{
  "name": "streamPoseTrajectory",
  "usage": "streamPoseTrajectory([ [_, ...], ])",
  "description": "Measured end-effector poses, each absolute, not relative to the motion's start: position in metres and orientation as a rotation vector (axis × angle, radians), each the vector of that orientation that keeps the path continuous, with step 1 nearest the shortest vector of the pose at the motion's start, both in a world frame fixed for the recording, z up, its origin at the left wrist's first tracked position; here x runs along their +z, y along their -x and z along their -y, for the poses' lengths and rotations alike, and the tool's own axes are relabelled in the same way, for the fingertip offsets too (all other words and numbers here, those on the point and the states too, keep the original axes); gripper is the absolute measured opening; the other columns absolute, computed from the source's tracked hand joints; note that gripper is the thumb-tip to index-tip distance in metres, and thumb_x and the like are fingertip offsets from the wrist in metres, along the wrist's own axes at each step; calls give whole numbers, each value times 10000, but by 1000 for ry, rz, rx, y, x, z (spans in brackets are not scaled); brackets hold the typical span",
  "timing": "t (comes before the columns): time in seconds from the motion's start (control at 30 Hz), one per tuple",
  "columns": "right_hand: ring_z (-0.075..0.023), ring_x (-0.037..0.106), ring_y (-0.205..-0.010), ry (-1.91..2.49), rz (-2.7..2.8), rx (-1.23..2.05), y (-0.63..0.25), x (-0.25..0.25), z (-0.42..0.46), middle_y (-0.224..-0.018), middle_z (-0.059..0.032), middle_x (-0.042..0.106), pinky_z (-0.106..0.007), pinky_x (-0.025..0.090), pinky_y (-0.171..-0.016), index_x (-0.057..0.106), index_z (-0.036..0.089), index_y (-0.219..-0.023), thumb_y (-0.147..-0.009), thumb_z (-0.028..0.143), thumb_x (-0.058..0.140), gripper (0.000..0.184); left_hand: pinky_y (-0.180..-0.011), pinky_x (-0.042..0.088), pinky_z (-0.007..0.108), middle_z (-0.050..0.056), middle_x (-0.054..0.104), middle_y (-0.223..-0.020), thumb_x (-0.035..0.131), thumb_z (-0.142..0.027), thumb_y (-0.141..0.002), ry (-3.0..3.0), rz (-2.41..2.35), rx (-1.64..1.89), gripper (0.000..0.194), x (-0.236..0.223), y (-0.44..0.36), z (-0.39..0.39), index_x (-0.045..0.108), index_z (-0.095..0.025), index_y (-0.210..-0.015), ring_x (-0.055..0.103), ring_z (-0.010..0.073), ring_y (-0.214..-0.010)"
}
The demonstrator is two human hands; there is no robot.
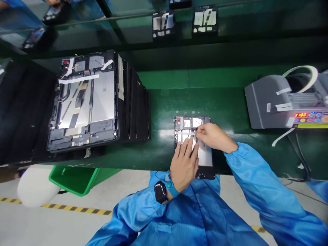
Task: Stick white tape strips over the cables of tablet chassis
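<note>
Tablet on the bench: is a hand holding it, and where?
The left hand rests fingers on the middle of the open tablet; the right hand pinches something too small to tell near the top.

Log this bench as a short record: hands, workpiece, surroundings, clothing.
Left hand: fingers resting on the workpiece
Right hand: fingertips at its upper part; grip unclear
Workpiece: open tablet frame, lying flat on the green bench
Surroundings: stack of tablet frames to the left; grey tape dispenser to the right; green bin below the bench edge
Clothing: blue sleeves; smartwatch on left wrist
</note>
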State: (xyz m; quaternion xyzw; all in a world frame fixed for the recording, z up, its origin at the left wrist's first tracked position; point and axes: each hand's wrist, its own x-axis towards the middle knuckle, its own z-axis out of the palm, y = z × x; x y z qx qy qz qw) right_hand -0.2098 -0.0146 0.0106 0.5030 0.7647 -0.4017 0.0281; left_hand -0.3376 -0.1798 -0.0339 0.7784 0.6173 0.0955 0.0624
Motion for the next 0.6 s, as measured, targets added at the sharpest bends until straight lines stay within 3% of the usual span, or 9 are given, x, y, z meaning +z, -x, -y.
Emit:
streamPoseTrajectory([
  [0.6,-138,524,-573,-1533,-2337,-1151,211,11,16,-599,1,631,-275,299,-609,573,211,-688,-905,225,574,217,-1334,332,527,166,358,-1739,485,-306,-1056,-2359,-1866,327,598,-37,338,179,431,-116,-1620,321,317,-1636],
])
